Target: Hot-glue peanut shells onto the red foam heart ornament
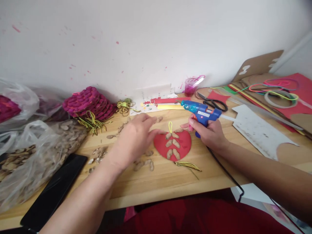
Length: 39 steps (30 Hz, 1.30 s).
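Observation:
A red heart-shaped cutout [184,142] lies on the wooden table [170,182] with several peanut shells [172,143] stuck on it in two rows and a yellow loop at its top. My right hand [209,132] grips a blue glue gun [201,113] just right of the heart, nozzle pointing left. My left hand [136,136] lies with fingers stretched out at the heart's left edge, fingertips near the topmost shells. Loose shells [144,164] lie beneath that hand.
Plastic bags of peanut shells [36,156] and a black phone [53,191] sit at left. Magenta woven mats [89,102], yellow string, scissors [214,103], a pink cup [190,87], paper strips, cardboard and coloured cords fill the back and right. The gun's black cable [226,174] runs off the front edge.

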Tool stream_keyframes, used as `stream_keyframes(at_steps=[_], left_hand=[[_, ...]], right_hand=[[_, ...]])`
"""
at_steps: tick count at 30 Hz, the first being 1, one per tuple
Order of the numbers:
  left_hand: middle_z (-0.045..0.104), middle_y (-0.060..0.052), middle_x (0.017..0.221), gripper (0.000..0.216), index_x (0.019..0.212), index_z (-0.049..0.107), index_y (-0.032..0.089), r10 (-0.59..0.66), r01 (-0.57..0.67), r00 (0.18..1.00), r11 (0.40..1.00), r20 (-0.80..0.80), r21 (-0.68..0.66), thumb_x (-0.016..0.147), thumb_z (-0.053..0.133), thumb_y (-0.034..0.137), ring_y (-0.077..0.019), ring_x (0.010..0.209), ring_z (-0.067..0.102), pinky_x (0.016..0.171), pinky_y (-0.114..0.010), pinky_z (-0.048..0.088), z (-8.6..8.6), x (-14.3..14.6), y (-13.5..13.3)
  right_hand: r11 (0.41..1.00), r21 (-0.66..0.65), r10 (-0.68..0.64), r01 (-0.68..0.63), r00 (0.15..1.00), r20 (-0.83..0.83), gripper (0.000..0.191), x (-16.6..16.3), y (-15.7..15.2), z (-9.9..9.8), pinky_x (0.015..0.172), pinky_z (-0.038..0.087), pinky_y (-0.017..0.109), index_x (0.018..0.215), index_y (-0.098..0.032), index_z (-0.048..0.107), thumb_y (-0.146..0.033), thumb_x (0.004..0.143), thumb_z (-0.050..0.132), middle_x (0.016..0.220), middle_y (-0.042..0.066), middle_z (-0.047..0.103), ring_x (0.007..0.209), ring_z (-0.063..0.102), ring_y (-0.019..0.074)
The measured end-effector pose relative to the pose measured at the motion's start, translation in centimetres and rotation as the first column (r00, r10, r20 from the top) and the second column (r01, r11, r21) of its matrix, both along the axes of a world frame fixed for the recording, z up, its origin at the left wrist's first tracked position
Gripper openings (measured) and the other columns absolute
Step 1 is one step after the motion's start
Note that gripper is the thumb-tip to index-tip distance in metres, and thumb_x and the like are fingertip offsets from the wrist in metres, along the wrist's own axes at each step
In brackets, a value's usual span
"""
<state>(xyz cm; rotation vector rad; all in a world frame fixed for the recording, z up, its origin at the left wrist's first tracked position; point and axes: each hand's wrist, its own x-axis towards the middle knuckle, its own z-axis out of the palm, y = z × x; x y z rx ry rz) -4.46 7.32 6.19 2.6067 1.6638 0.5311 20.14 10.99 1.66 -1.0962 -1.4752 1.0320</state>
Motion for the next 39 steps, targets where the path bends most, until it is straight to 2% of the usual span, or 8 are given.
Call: stream_keyframes(at_steps=[4, 7, 9, 15, 18, 23, 34, 39], left_hand=[[0.072, -0.011, 0.106, 0.022, 0.107, 0.074, 0.016, -0.070, 0.069, 0.998, 0.989, -0.002, -0.129, 0.098, 0.055, 0.022, -0.0259, 0.099, 0.068, 0.092, -0.043, 0.056, -0.1, -0.4, 0.5], [0.070, -0.013, 0.114, 0.020, 0.104, 0.074, 0.016, -0.166, 0.157, 0.985, 0.971, -0.037, -0.180, 0.097, 0.055, 0.018, -0.0273, 0.109, 0.065, 0.098, -0.045, 0.054, -0.8, 0.1, 0.5], [0.068, -0.013, 0.120, 0.019, 0.108, 0.072, 0.017, -0.196, 0.182, 0.979, 0.963, -0.050, -0.200, 0.096, 0.059, 0.023, -0.0284, 0.114, 0.062, 0.100, -0.046, 0.052, -1.2, 0.4, 0.3], [0.062, -0.015, 0.127, 0.040, 0.117, 0.069, 0.016, -0.208, 0.180, 0.975, 0.942, -0.075, -0.283, 0.090, 0.068, 0.046, -0.0300, 0.117, 0.057, 0.103, -0.046, 0.050, -1.5, 1.3, -0.1], [0.059, -0.016, 0.130, 0.044, 0.118, 0.068, 0.016, -0.192, 0.159, 0.977, 0.947, -0.095, -0.280, 0.087, 0.071, 0.046, -0.0320, 0.122, 0.053, 0.105, -0.047, 0.048, -1.3, 1.7, -0.3], [0.060, -0.014, 0.119, 0.042, 0.120, 0.068, 0.015, -0.173, 0.127, 0.979, 0.933, -0.110, -0.335, 0.090, 0.068, 0.044, -0.0313, 0.116, 0.052, 0.101, -0.048, 0.049, -1.0, 2.1, -0.6], [0.060, -0.011, 0.111, 0.034, 0.112, 0.069, 0.017, -0.179, 0.102, 0.965, 0.927, -0.189, -0.361, 0.092, 0.067, 0.044, -0.0291, 0.110, 0.054, 0.098, -0.044, 0.048, 0.0, 2.6, -0.5], [0.061, -0.012, 0.111, 0.048, 0.113, 0.069, 0.015, -0.192, 0.105, 0.957, 0.928, -0.216, -0.358, 0.087, 0.069, 0.055, -0.0314, 0.113, 0.055, 0.099, -0.043, 0.046, 0.4, 2.7, -0.5]], right_hand=[[1.000, 0.006, 0.025, -0.025, 0.999, -0.021, 0.018, 0.1, 0.0, -0.5, 0.070, 0.060, 0.036, 0.080, -0.024, 0.061, -0.038, 0.084, 0.072, 0.061, -0.003, 0.062, 0.072, 0.077, 0.0261], [0.998, 0.019, 0.063, -0.063, 0.998, 0.016, 0.018, 0.2, 0.0, -0.9, 0.073, 0.060, 0.035, 0.079, -0.023, 0.061, -0.037, 0.086, 0.070, 0.062, -0.002, 0.063, 0.077, 0.078, 0.0266], [0.996, 0.029, 0.081, -0.082, 0.996, 0.038, 0.017, 0.3, -0.1, -1.1, 0.077, 0.061, 0.036, 0.079, -0.023, 0.062, -0.036, 0.087, 0.069, 0.064, -0.001, 0.065, 0.080, 0.078, 0.0264], [0.993, 0.035, 0.110, -0.115, 0.987, 0.116, 0.019, 0.4, -0.2, -1.1, 0.078, 0.060, 0.037, 0.073, -0.022, 0.062, -0.034, 0.087, 0.068, 0.074, 0.003, 0.070, 0.081, 0.077, 0.0256], [0.992, 0.028, 0.121, -0.126, 0.984, 0.132, 0.016, 0.4, 0.0, -1.4, 0.077, 0.060, 0.038, 0.076, -0.022, 0.062, -0.032, 0.087, 0.068, 0.072, 0.002, 0.068, 0.078, 0.076, 0.0253], [0.994, -0.014, 0.113, -0.112, 0.984, 0.134, 0.011, 0.5, 0.1, -1.9, 0.081, 0.060, 0.042, 0.086, -0.023, 0.063, -0.033, 0.087, 0.068, 0.073, 0.003, 0.068, 0.085, 0.075, 0.0283], [0.995, 0.028, 0.087, -0.096, 0.969, 0.230, 0.016, 0.5, 0.2, -1.3, 0.072, 0.059, 0.036, 0.078, -0.022, 0.063, -0.035, 0.088, 0.065, 0.075, 0.004, 0.070, 0.082, 0.074, 0.0269], [0.996, -0.038, 0.082, -0.075, 0.966, 0.245, 0.022, 0.6, 0.3, -1.2, 0.076, 0.060, 0.039, 0.083, -0.022, 0.067, -0.042, 0.089, 0.067, 0.074, 0.005, 0.073, 0.083, 0.076, 0.0287]])
